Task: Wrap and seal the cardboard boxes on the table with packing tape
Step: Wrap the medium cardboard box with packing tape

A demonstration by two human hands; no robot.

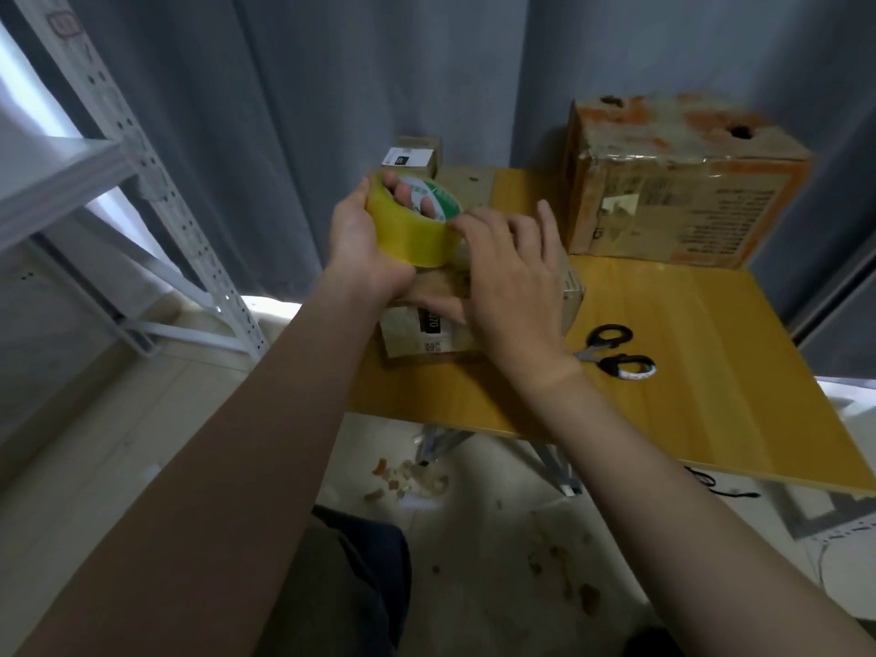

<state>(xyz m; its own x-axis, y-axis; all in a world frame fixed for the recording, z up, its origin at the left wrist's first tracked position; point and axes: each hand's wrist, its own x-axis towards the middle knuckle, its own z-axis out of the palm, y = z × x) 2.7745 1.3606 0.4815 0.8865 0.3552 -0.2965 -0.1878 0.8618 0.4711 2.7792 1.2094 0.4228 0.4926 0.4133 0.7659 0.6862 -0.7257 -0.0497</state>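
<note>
My left hand point(367, 244) grips a yellow roll of packing tape point(411, 225), with fingers through its green-and-white core, held above a small cardboard box point(417, 329) on the yellow table point(663, 353). My right hand point(507, 277) lies over the top of that box with fingers spread; its index finger touches the roll's edge and its thumb presses the box's front. Most of the box top is hidden under my hands. A large worn cardboard box point(682, 192) stands at the back right of the table.
Black-handled scissors point(614, 350) lie on the table right of the small box. A small box with a white label point(410, 158) sits at the table's far edge. White metal shelving point(156, 182) stands at left. Scraps litter the floor point(412, 481) below.
</note>
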